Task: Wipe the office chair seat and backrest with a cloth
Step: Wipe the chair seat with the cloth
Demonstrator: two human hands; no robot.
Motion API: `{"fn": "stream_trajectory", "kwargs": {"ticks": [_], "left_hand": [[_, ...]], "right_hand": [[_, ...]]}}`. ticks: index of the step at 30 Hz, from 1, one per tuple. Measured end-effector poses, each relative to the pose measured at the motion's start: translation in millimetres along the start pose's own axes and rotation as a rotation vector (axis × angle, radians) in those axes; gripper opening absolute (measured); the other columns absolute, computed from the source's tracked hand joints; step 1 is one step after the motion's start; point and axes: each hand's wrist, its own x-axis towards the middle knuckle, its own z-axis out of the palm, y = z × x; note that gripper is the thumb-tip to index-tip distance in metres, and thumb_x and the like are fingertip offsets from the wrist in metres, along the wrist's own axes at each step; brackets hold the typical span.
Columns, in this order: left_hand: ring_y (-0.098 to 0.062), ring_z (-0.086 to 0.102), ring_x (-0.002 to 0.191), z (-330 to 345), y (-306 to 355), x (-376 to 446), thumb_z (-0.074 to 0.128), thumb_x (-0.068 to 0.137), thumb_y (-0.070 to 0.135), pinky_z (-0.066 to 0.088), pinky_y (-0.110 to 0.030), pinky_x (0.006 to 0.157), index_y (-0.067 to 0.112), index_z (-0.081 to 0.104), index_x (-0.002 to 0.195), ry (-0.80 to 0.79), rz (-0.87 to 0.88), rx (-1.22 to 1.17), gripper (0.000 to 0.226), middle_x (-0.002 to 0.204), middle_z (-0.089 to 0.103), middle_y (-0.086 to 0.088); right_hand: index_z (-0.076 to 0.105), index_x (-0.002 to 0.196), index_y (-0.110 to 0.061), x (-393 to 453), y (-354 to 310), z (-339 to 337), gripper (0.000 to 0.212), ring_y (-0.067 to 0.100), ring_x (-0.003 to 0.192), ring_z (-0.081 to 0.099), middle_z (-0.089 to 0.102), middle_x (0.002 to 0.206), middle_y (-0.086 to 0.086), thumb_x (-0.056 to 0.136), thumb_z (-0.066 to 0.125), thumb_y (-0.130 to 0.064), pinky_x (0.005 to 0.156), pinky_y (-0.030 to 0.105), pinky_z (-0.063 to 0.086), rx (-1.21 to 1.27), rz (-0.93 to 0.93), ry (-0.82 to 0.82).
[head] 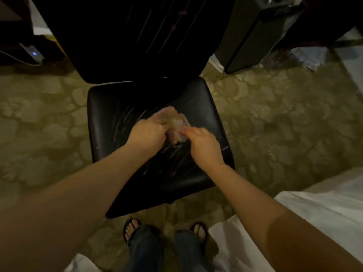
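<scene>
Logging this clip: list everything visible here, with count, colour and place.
black leather chair seat: one, centre
black chair backrest: one, behind the seat
pale crumpled cloth: one, mid-seat between both hands
patterned olive carpet: floor all around
small device with blue light: one, upper left floor
white sheet: one, lower right
left hand: on the cloth
right hand: on the cloth
feet in dark sandals: two, bottom centre
</scene>
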Motion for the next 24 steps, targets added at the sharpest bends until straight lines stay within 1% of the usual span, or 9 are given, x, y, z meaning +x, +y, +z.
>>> {"fn": "stream_trajectory", "kwargs": {"ticks": [3, 4, 8, 11, 13, 16, 18, 21, 24], "left_hand": [[-0.025, 0.032, 0.133, 42, -21, -7, 0.049, 0.088, 0.026, 0.029, -0.041, 0.106, 0.019, 0.032, 0.139, -0.433, -0.073, 0.130, 0.055, 0.146, 0.033, -0.009], [-0.026, 0.020, 0.139, 56, -31, -11, 0.050, 0.087, 0.030, 0.023, -0.042, 0.111, 0.017, 0.020, 0.144, -0.505, -0.125, 0.103, 0.065, 0.152, 0.020, -0.010], [-0.027, 0.004, 0.143, 86, -75, -25, 0.052, 0.084, 0.048, 0.015, -0.041, 0.115, 0.014, -0.003, 0.146, -0.376, -0.337, 0.007, 0.089, 0.156, 0.000, -0.013], [-0.027, -0.009, 0.142, 94, -100, -26, 0.055, 0.071, 0.065, 0.006, -0.043, 0.114, 0.011, -0.018, 0.142, -0.399, -0.322, 0.187, 0.115, 0.154, -0.014, -0.014], [-0.029, -0.016, 0.141, 98, -109, -21, 0.052, 0.062, 0.077, 0.002, -0.046, 0.114, 0.010, -0.026, 0.139, -0.420, -0.305, 0.235, 0.127, 0.152, -0.021, -0.014], [-0.031, -0.021, 0.139, 107, -112, -4, 0.047, 0.055, 0.085, -0.003, -0.049, 0.113, 0.013, -0.034, 0.133, -0.419, -0.279, 0.192, 0.133, 0.151, -0.026, -0.013], [-0.031, -0.024, 0.138, 110, -111, 11, 0.046, 0.053, 0.086, -0.005, -0.050, 0.112, 0.015, -0.037, 0.129, -0.411, -0.236, 0.183, 0.133, 0.148, -0.031, -0.012], [-0.028, -0.024, 0.138, 106, -117, 33, 0.047, 0.055, 0.084, -0.005, -0.050, 0.112, 0.017, -0.033, 0.135, -0.355, -0.258, 0.107, 0.131, 0.148, -0.031, -0.007], [-0.025, -0.015, 0.141, 102, -132, 42, 0.063, 0.065, 0.063, -0.001, -0.052, 0.113, 0.019, -0.015, 0.143, -0.226, -0.357, -0.085, 0.119, 0.154, -0.017, -0.008]], "right_hand": [[0.038, 0.142, -0.021, 6, 13, 38, 0.057, 0.022, 0.138, 0.022, 0.024, 0.153, 0.001, 0.088, 0.049, -0.005, 0.109, 0.041, 0.023, -0.134, 0.034, -0.476], [0.029, 0.146, -0.021, 9, 15, 52, 0.059, 0.021, 0.141, 0.015, 0.016, 0.156, 0.000, 0.091, 0.047, -0.011, 0.112, 0.041, 0.020, -0.115, 0.086, -0.534], [0.005, 0.150, -0.030, 37, -3, 121, 0.059, 0.023, 0.144, -0.001, -0.005, 0.158, 0.000, 0.099, 0.031, -0.044, 0.115, 0.050, 0.009, 0.025, 0.260, -0.421], [-0.002, 0.150, -0.032, 45, -30, 164, 0.061, 0.026, 0.142, -0.016, -0.013, 0.157, 0.002, 0.098, 0.021, -0.054, 0.109, 0.057, -0.010, 0.024, 0.276, -0.346], [0.002, 0.149, -0.034, 33, -40, 180, 0.057, 0.026, 0.143, -0.012, -0.008, 0.158, 0.001, 0.098, 0.021, -0.050, 0.107, 0.059, -0.011, -0.026, 0.123, -0.317], [0.016, 0.147, -0.035, 16, -21, 183, 0.058, 0.024, 0.143, 0.001, -0.001, 0.154, -0.005, 0.091, 0.015, -0.043, 0.107, 0.066, 0.006, -0.110, -0.205, -0.321], [0.004, 0.146, -0.037, 47, 17, 176, 0.057, 0.017, 0.140, -0.010, -0.010, 0.151, -0.011, 0.090, 0.008, -0.044, 0.107, 0.067, 0.002, -0.085, -0.067, -0.276], [0.000, 0.148, -0.039, 132, 64, 157, 0.051, 0.022, 0.143, -0.015, -0.010, 0.158, -0.004, 0.100, 0.016, -0.047, 0.106, 0.067, -0.006, 0.038, 0.425, -0.106], [0.006, 0.149, -0.038, 171, 42, 165, 0.051, 0.029, 0.143, -0.014, -0.007, 0.158, 0.000, 0.100, 0.018, -0.049, 0.102, 0.068, -0.009, -0.012, 0.325, -0.122]]}}
